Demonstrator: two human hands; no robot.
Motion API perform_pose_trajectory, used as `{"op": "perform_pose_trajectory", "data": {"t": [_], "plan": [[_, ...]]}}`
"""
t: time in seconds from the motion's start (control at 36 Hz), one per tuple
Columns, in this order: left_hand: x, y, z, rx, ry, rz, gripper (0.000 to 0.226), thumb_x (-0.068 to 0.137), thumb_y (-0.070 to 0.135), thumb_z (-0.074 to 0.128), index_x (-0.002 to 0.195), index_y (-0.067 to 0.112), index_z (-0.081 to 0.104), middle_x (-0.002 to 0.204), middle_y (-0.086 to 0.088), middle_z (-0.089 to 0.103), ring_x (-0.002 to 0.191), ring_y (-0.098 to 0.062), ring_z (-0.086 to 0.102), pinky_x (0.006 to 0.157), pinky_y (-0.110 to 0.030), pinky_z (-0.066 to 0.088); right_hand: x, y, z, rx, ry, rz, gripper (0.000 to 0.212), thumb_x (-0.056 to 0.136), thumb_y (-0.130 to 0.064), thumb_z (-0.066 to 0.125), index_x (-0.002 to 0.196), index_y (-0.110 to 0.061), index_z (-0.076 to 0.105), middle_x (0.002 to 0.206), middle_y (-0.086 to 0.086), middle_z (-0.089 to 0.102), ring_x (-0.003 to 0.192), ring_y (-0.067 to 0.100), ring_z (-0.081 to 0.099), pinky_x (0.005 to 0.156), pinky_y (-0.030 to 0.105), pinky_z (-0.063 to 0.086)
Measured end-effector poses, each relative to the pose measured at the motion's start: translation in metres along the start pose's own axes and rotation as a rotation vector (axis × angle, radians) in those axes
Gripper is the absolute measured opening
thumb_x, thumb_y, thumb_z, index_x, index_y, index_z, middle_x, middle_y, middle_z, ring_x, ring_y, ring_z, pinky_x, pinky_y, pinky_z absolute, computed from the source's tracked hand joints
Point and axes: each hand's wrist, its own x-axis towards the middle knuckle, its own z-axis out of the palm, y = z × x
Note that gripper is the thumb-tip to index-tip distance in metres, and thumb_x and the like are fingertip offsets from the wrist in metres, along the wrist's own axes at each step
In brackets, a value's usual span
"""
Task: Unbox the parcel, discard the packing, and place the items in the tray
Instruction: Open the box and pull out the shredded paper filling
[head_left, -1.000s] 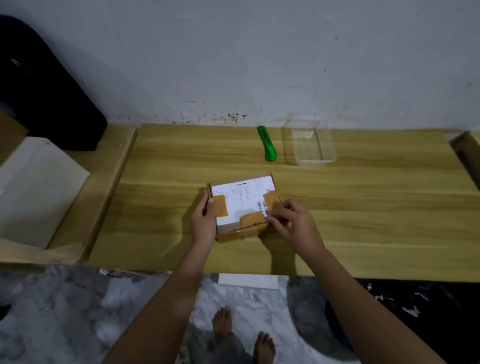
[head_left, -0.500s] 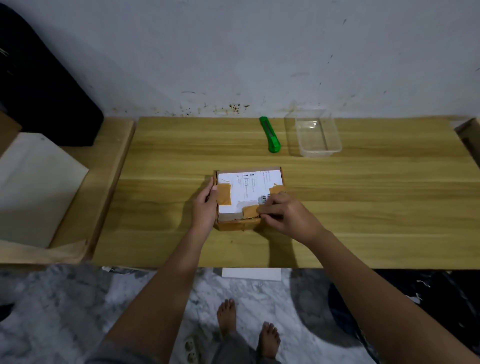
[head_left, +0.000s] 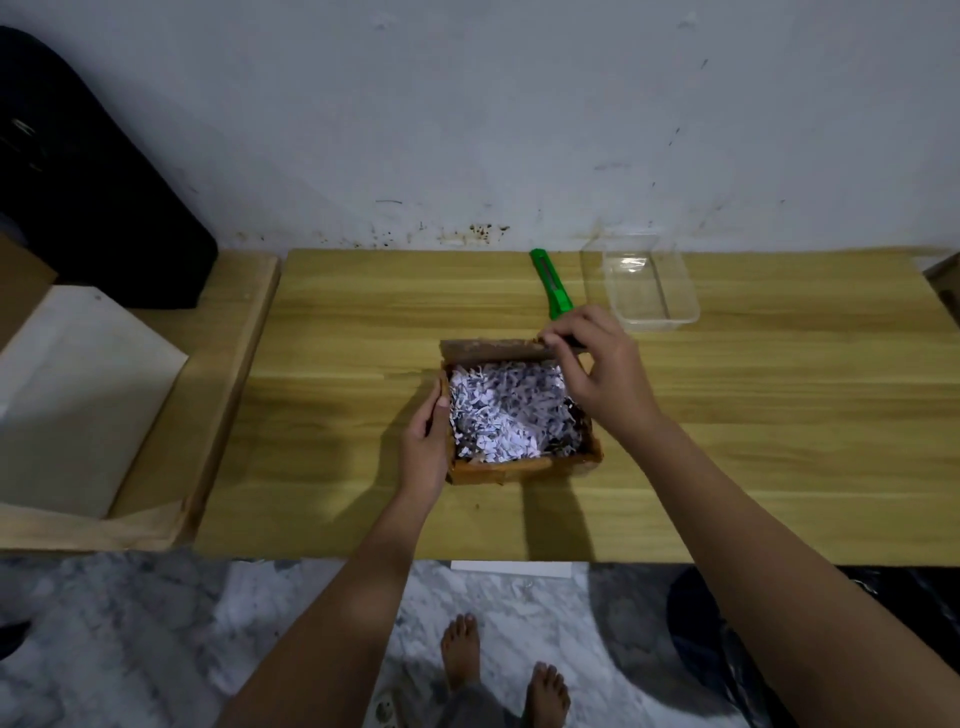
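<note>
Your left hand (head_left: 427, 448) presses flat on the side of the open box (head_left: 519, 415) in the middle of the surface (head_left: 322, 415). Your right hand (head_left: 597, 364) pinches its lid (head_left: 488, 347); shredded paper (head_left: 506, 410) fills it

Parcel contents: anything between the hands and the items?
Yes. Shredded paper fills the open box to its rim, hiding any items. The right hand holds the lid flap back; the left hand steadies the box's side. The tray sits empty.
</note>
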Motion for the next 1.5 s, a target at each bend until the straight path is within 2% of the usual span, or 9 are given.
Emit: {"op": "perform_pose_trajectory", "data": {"t": [0.17, 0.31, 0.44, 0.58, 0.78, 1.06, 1.19, 1.33, 1.5], "plan": [[0.005, -0.010, -0.001, -0.007, -0.042, -0.003, 0.039, 0.099, 0.018, 0.040, 0.138, 0.016, 0.041, 0.077, 0.023, 0.066, 0.051, 0.014, 0.046, 0.051, -0.003, 0.038, 0.041, 0.012, 0.001, 0.119, 0.086, 0.069, 0.016, 0.085, -0.012, 0.062, 0.097, -0.003, 0.069, 0.090, 0.002, 0.056, 0.081, 0.000, 0.050, 0.079, 0.006, 0.041], [0.004, -0.009, -0.002, -0.018, -0.070, 0.011, 0.041, 0.099, 0.015, 0.040, 0.140, 0.012, 0.036, 0.111, 0.029, 0.062, 0.074, 0.021, 0.053, 0.064, 0.002, 0.041, 0.058, 0.033, 0.011, 0.186, 0.130, 0.173, 0.026, 0.089, -0.016, 0.058, 0.114, -0.010, 0.064, 0.101, 0.001, 0.057, 0.091, -0.011, 0.050, 0.079, 0.005, 0.039], [0.006, -0.013, -0.003, -0.014, -0.066, 0.031, 0.043, 0.099, 0.016, 0.041, 0.141, 0.009, 0.036, 0.144, 0.002, 0.042, 0.121, 0.003, 0.041, 0.080, 0.003, 0.038, 0.053, 0.053, 0.024, 0.198, 0.050, 0.266, 0.043, 0.093, -0.010, 0.049, 0.135, -0.020, 0.044, 0.124, 0.008, 0.056, 0.110, 0.014, 0.049, 0.091, 0.011, 0.040], [0.005, -0.011, 0.000, -0.019, -0.051, 0.025, 0.041, 0.098, 0.014, 0.041, 0.139, 0.009, 0.038, 0.090, 0.040, 0.060, 0.066, 0.019, 0.054, 0.060, 0.000, 0.042, 0.038, 0.060, 0.033, 0.249, 0.062, 0.321, 0.052, 0.091, -0.003, 0.050, 0.138, -0.021, 0.038, 0.119, -0.002, 0.052, 0.110, 0.015, 0.050, 0.091, 0.012, 0.044], [0.006, -0.014, 0.001, 0.039, -0.011, 0.033, 0.039, 0.098, 0.017, 0.044, 0.136, 0.013, 0.045, 0.056, 0.026, 0.050, 0.051, 0.011, 0.043, 0.052, -0.003, 0.036, 0.000, 0.071, 0.035, 0.241, 0.043, 0.406, 0.051, 0.088, 0.000, 0.054, 0.136, -0.015, 0.043, 0.121, 0.005, 0.055, 0.108, 0.015, 0.054, 0.090, 0.013, 0.046], [0.002, -0.004, 0.006, 0.082, -0.047, 0.060, 0.040, 0.097, 0.022, 0.046, 0.136, 0.013, 0.046, 0.136, -0.004, 0.053, 0.119, -0.007, 0.052, 0.094, -0.012, 0.044, -0.011, 0.075, 0.021, 0.174, 0.054, 0.463, 0.047, 0.086, -0.003, 0.059, 0.131, -0.013, 0.049, 0.123, 0.009, 0.060, 0.103, 0.022, 0.061, 0.091, 0.032, 0.051], [0.004, 0.001, 0.006, 0.139, -0.003, 0.055, 0.037, 0.096, 0.020, 0.048, 0.131, 0.011, 0.051, 0.131, -0.017, 0.056, 0.113, -0.027, 0.057, 0.090, -0.032, 0.050, -0.012, 0.069, 0.011, 0.118, 0.094, 0.426, 0.042, 0.085, 0.004, 0.057, 0.126, -0.005, 0.054, 0.121, 0.014, 0.062, 0.099, 0.017, 0.060, 0.089, 0.019, 0.051], [0.006, 0.018, 0.010, 0.202, 0.112, 0.215, 0.027, 0.087, 0.002, 0.059, 0.113, 0.008, 0.061, 0.113, 0.000, 0.052, 0.104, -0.014, 0.055, 0.076, 0.000, 0.042, -0.018, 0.055, -0.010, 0.050, 0.145, 0.355, 0.028, 0.084, -0.001, 0.061, 0.112, -0.004, 0.064, 0.106, 0.016, 0.067, 0.088, 0.021, 0.065, 0.078, 0.018, 0.053], [0.008, 0.039, 0.012, 0.468, -0.360, 0.355, 0.038, 0.079, 0.001, 0.065, 0.111, 0.019, 0.057, 0.111, 0.010, 0.048, 0.114, -0.017, 0.051, 0.078, 0.000, 0.038, -0.023, 0.029, -0.014, 0.026, -0.412, 0.335, 0.049, 0.076, -0.020, 0.074, 0.122, -0.012, 0.057, 0.117, 0.007, 0.059, 0.107, 0.023, 0.057, 0.096, 0.031, 0.046]]}}
